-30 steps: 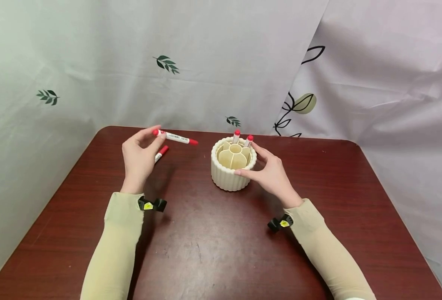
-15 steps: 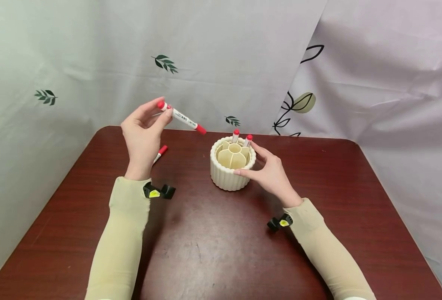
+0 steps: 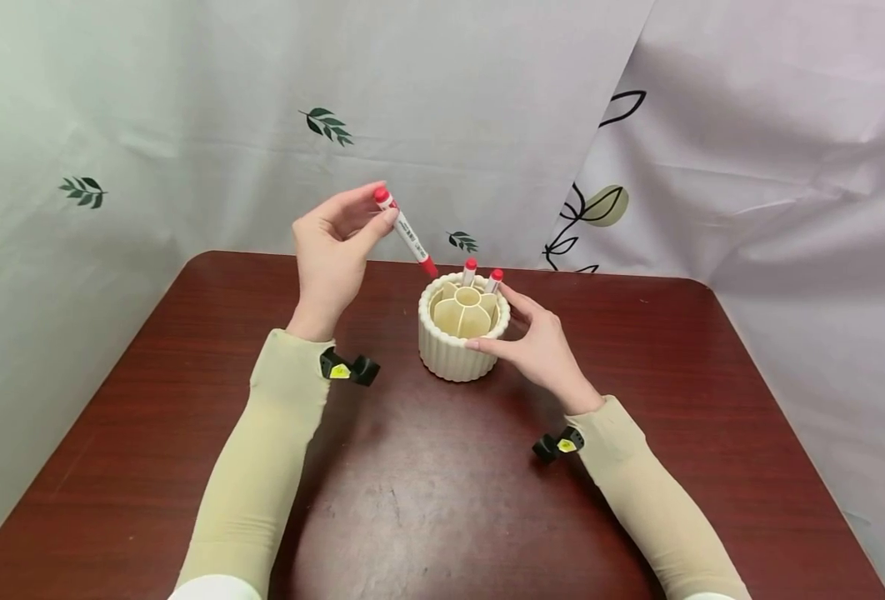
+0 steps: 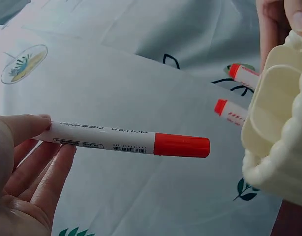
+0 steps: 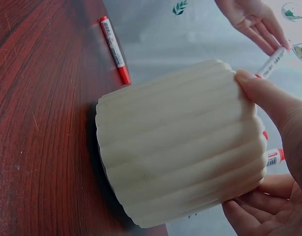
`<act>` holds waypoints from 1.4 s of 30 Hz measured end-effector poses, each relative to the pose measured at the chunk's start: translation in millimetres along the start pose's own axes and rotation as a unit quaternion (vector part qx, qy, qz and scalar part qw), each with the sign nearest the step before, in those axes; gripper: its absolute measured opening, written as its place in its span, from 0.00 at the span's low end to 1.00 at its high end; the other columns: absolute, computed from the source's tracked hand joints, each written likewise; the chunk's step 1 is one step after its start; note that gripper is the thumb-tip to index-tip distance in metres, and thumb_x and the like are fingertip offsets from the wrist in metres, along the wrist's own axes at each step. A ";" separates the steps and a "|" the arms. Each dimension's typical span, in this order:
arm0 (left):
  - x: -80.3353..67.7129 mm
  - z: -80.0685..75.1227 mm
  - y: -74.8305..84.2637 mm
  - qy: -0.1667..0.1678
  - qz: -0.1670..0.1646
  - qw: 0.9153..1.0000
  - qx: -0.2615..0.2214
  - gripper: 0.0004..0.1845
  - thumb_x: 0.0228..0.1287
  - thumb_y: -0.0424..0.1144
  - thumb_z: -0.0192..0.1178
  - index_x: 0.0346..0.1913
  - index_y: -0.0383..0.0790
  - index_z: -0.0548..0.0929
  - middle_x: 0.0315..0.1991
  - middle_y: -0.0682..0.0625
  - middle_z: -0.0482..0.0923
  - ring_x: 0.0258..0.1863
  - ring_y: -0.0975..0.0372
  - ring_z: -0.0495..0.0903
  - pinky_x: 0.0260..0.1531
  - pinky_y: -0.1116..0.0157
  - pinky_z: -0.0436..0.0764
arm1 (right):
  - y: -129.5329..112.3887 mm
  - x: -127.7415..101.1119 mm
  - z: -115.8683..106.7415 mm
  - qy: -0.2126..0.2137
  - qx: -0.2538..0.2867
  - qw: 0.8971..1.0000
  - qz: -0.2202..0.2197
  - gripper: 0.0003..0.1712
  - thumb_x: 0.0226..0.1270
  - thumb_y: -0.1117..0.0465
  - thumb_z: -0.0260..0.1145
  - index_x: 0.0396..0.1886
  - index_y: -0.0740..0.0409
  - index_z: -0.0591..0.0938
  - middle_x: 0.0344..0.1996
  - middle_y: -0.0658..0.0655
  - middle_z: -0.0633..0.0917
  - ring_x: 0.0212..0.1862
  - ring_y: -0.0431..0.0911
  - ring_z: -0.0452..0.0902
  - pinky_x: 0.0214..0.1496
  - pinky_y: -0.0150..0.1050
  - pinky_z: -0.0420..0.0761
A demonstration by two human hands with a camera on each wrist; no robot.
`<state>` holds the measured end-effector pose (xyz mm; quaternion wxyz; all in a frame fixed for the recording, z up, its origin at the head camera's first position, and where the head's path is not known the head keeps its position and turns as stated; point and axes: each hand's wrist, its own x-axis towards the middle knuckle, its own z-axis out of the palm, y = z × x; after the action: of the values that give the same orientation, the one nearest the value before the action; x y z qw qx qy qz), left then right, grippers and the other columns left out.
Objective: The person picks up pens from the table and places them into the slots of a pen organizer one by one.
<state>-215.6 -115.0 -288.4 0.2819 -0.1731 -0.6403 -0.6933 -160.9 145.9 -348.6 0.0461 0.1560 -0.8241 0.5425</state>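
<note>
My left hand (image 3: pixel 333 262) pinches a white marker (image 3: pixel 410 236) with red ends near its upper end. The marker slants down to the right, its lower red cap just above the left back rim of a cream pen holder (image 3: pixel 457 358). In the left wrist view a gap separates the marker (image 4: pixel 106 139) from the holder (image 4: pixel 274 167). My right hand (image 3: pixel 540 346) grips the holder's right side, thumb on the front rim. Two red-capped markers (image 3: pixel 469 271) stand in the holder's back compartments. The front compartments and the round centre hold nothing visible.
Another red-and-white marker (image 5: pixel 113 45) lies on the dark red table (image 5: pixel 38 123), seen in the right wrist view; in the head view my left hand and arm hide it. A pale patterned curtain (image 3: pixel 225 125) hangs behind the table.
My left hand has lifted and moved right with the marker, which has turned from nearly level to steeply slanted and come close to the holder. My right hand keeps its grip in place.
</note>
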 end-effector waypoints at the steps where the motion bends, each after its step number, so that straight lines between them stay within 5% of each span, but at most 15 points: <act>1: -1.6 1.5 -2.0 -0.003 -0.003 1.000 0.000 0.17 0.58 0.28 0.75 0.51 0.36 0.90 0.40 0.44 0.88 0.41 0.57 0.87 0.46 0.61 0.86 | 0.4 0.0 0.3 0.000 0.002 1.000 -0.001 0.52 0.53 0.60 0.84 0.75 0.63 0.68 0.69 0.60 0.74 0.66 0.54 0.74 0.67 0.55 0.73; 9: -26.4 6.7 -24.3 -0.015 -0.053 0.997 0.054 0.17 0.61 0.29 0.73 0.53 0.33 0.88 0.42 0.45 0.88 0.41 0.61 0.87 0.46 0.64 0.85 | 0.0 -0.7 0.4 -0.002 -0.010 1.000 0.003 0.52 0.53 0.61 0.83 0.75 0.64 0.68 0.70 0.60 0.74 0.66 0.54 0.75 0.67 0.51 0.74; 14: -40.7 12.0 -17.3 -0.025 -0.069 0.996 0.058 0.16 0.61 0.26 0.72 0.52 0.28 0.87 0.43 0.42 0.88 0.41 0.61 0.87 0.46 0.64 0.85 | 1.4 -0.8 1.4 0.001 -0.013 1.000 0.007 0.52 0.52 0.61 0.84 0.75 0.63 0.68 0.70 0.60 0.74 0.66 0.53 0.75 0.67 0.49 0.74; 19: -48.6 15.4 -17.5 -0.038 -0.072 0.995 0.061 0.15 0.61 0.26 0.72 0.51 0.28 0.87 0.44 0.41 0.87 0.41 0.60 0.87 0.45 0.64 0.85 | 27.3 5.4 3.6 0.007 -0.014 1.000 0.007 0.54 0.51 0.58 0.85 0.77 0.58 0.67 0.70 0.55 0.73 0.66 0.50 0.75 0.67 0.46 0.74; 27: -56.5 20.2 -25.4 -0.058 -0.088 0.993 0.056 0.16 0.61 0.26 0.72 0.51 0.28 0.87 0.44 0.41 0.87 0.42 0.57 0.87 0.45 0.63 0.86 | 46.8 10.1 1.9 0.010 -0.018 1.000 -0.003 0.55 0.48 0.47 0.86 0.76 0.46 0.69 0.69 0.45 0.74 0.64 0.42 0.75 0.66 0.41 0.75; 42: -57.1 13.5 -26.7 -0.075 -0.104 0.989 0.073 0.21 0.61 0.29 0.73 0.58 0.31 0.85 0.50 0.37 0.85 0.51 0.48 0.85 0.51 0.59 0.84 | 46.7 9.5 4.4 0.013 -0.016 1.000 -0.004 0.56 0.47 0.43 0.85 0.76 0.47 0.70 0.68 0.43 0.74 0.64 0.40 0.75 0.66 0.40 0.75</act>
<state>-189.1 -91.5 -342.2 0.1708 -0.1362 -0.7228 -0.6556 -183.9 156.9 -389.2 0.0614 0.1512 -0.8313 0.5314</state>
